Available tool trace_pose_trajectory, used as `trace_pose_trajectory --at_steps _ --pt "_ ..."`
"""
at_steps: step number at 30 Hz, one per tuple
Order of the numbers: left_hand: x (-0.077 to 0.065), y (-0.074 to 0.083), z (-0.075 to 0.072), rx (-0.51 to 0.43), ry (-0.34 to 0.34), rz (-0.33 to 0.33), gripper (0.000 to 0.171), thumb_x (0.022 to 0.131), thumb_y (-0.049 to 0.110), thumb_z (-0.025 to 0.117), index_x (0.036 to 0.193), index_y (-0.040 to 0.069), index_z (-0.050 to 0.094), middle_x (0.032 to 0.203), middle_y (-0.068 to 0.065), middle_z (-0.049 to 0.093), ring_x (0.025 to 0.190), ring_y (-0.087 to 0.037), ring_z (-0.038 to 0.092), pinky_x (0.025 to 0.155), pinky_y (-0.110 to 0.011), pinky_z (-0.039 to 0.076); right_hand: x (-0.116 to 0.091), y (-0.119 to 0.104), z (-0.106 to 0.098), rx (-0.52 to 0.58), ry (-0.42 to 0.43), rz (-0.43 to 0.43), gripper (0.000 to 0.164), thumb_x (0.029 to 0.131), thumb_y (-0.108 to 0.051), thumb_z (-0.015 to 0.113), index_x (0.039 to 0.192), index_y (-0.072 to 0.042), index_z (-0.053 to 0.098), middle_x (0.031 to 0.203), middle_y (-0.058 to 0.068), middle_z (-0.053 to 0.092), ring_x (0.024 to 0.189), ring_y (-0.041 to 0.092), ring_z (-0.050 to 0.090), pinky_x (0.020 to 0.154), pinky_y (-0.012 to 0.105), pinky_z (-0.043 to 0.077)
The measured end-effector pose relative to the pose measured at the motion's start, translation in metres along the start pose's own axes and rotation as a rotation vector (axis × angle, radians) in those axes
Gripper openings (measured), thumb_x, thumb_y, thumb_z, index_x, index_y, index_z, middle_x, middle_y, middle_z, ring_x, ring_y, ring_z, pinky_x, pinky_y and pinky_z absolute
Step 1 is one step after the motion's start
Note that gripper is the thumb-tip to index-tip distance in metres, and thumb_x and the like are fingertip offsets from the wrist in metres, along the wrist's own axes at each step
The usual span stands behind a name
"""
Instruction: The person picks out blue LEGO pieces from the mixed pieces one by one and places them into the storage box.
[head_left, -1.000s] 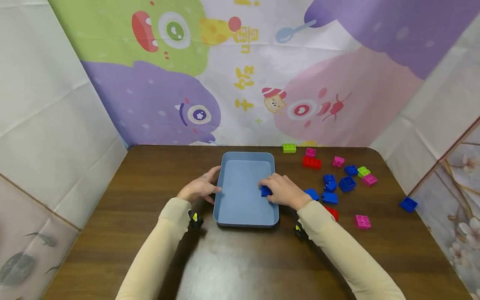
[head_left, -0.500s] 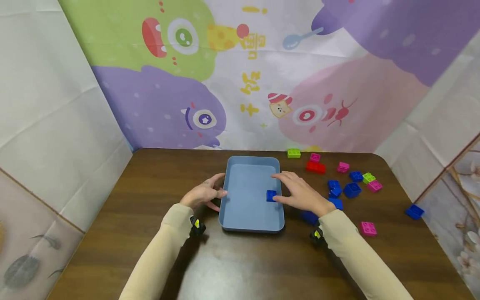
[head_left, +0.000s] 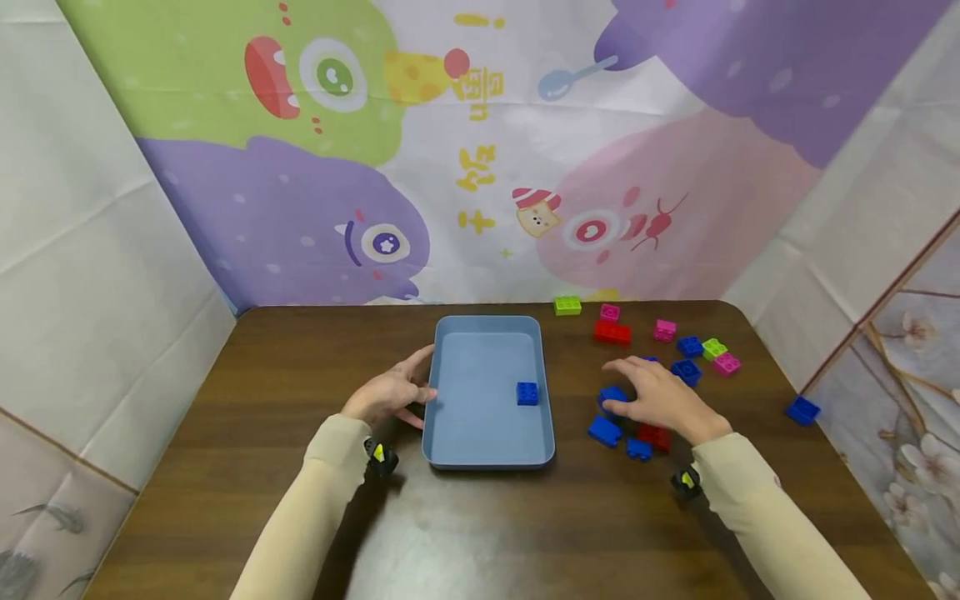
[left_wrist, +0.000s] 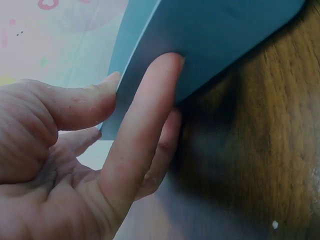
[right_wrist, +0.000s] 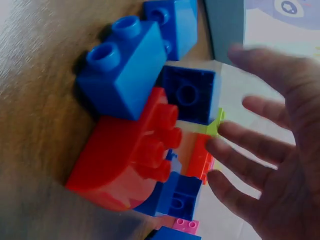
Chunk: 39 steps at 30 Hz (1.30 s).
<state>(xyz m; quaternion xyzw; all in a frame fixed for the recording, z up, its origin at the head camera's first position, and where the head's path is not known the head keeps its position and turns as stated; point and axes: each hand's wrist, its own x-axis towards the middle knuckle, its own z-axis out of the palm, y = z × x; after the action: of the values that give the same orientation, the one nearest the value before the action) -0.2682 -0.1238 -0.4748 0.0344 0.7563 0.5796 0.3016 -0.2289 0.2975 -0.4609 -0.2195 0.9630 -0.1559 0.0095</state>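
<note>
The tray (head_left: 483, 367) stood on the bench (head_left: 480, 542) and held a blue block (head_left: 527, 393), which sat studs up near the tray's right wall. The left hand (head_left: 386, 395) was at the tray's left wall, fingers spread: the thumb touched the rim and another finger lay along the outside. The right hand (head_left: 663, 402) was to the right of the tray, above the loose blocks, its fingers wide, near a tipped block (right_wrist: 190, 95) that was blue and showed its hollow underside.

Just right of the tray lay a near block (head_left: 604, 432), also blue; a little farther from the tray, a small block (head_left: 639, 450) in blue lay just beside a red block (head_left: 655, 438). Off the tray's back right corner lay a lime block (head_left: 567, 306), and right of that corner a long block (head_left: 612, 332) in red, with a pink block (head_left: 610, 312) behind it. Well right of the tray, more blue, pink and lime ones were scattered, the outlying block (head_left: 803, 410), a blue one, farthest from it. Behind the tray hung a printed cloth (head_left: 480, 167).
</note>
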Motion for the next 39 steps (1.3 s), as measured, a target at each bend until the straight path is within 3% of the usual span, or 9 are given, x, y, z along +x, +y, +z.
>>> trace_pose_trajectory --at_steps 5,12,16,21,27,31,35,39 --pt "-0.003 0.002 -0.001 -0.023 -0.025 0.007 0.086 0.094 -0.006 0.056 0.156 0.031 0.008 0.121 -0.03 0.045 0.1 -0.037 0.054 0.065 -0.048 0.06 -0.002 0.001 0.003 0.014 -0.057 -0.009 0.058 0.08 -0.034 0.079 0.125 -0.004 0.059 0.119 0.015 0.062 0.11 0.037 0.053 0.091 0.058 0.048" --pt "-0.004 0.007 -0.002 -0.016 -0.025 -0.014 0.089 0.094 -0.006 0.057 0.156 0.03 0.005 0.124 -0.031 0.045 0.103 -0.038 0.054 0.064 -0.048 0.06 0.004 -0.002 0.008 -0.069 -0.096 -0.035 0.055 0.08 -0.03 0.077 0.123 -0.001 0.06 0.114 0.019 0.064 0.104 0.037 0.056 0.089 0.059 0.048" --pt "-0.005 0.008 -0.003 -0.023 -0.018 -0.029 0.089 0.093 -0.007 0.057 0.156 0.031 0.005 0.128 -0.03 0.044 0.106 -0.038 0.054 0.064 -0.048 0.06 0.008 -0.005 0.01 -0.068 -0.128 -0.006 0.056 0.082 -0.031 0.076 0.126 -0.001 0.059 0.113 0.018 0.065 0.103 0.037 0.056 0.092 0.064 0.043" --pt "-0.004 0.007 -0.003 -0.018 -0.02 -0.028 0.088 0.094 -0.005 0.057 0.156 0.031 0.006 0.121 -0.03 0.048 0.104 -0.038 0.054 0.064 -0.047 0.06 0.012 -0.008 0.008 -0.079 -0.153 0.013 0.049 0.082 -0.028 0.075 0.122 -0.004 0.062 0.108 0.014 0.066 0.1 0.034 0.056 0.091 0.063 0.042" --pt "-0.004 0.007 -0.002 0.006 -0.011 -0.043 0.089 0.093 -0.005 0.058 0.156 0.031 0.007 0.115 -0.027 0.048 0.103 -0.037 0.054 0.062 -0.045 0.061 0.025 -0.022 0.004 -0.083 -0.137 -0.03 0.04 0.082 -0.026 0.076 0.115 -0.009 0.062 0.106 0.01 0.064 0.099 0.03 0.056 0.092 0.061 0.044" --pt "-0.004 0.006 -0.003 0.0 -0.016 -0.044 0.09 0.093 -0.005 0.059 0.156 0.032 0.007 0.12 -0.029 0.046 0.103 -0.037 0.055 0.062 -0.045 0.061 0.037 -0.035 -0.002 -0.073 -0.106 -0.08 0.04 0.081 -0.024 0.076 0.115 -0.009 0.061 0.108 0.011 0.063 0.098 0.03 0.056 0.092 0.059 0.046" --pt "-0.003 0.005 -0.004 -0.006 -0.029 -0.036 0.089 0.094 -0.005 0.057 0.156 0.032 0.006 0.13 -0.031 0.043 0.105 -0.037 0.056 0.063 -0.046 0.061 0.047 -0.049 -0.009 -0.065 -0.091 -0.113 0.04 0.081 -0.024 0.076 0.114 -0.009 0.061 0.108 0.011 0.062 0.096 0.029 0.057 0.086 0.055 0.052" --pt "-0.003 0.004 -0.005 -0.014 -0.039 -0.028 0.089 0.094 -0.006 0.057 0.156 0.033 0.006 0.126 -0.03 0.044 0.103 -0.036 0.057 0.063 -0.046 0.061 0.052 -0.064 -0.012 -0.008 -0.075 -0.142 0.038 0.081 -0.023 0.076 0.112 -0.01 0.06 0.105 0.009 0.061 0.091 0.027 0.057 0.078 0.047 0.057"
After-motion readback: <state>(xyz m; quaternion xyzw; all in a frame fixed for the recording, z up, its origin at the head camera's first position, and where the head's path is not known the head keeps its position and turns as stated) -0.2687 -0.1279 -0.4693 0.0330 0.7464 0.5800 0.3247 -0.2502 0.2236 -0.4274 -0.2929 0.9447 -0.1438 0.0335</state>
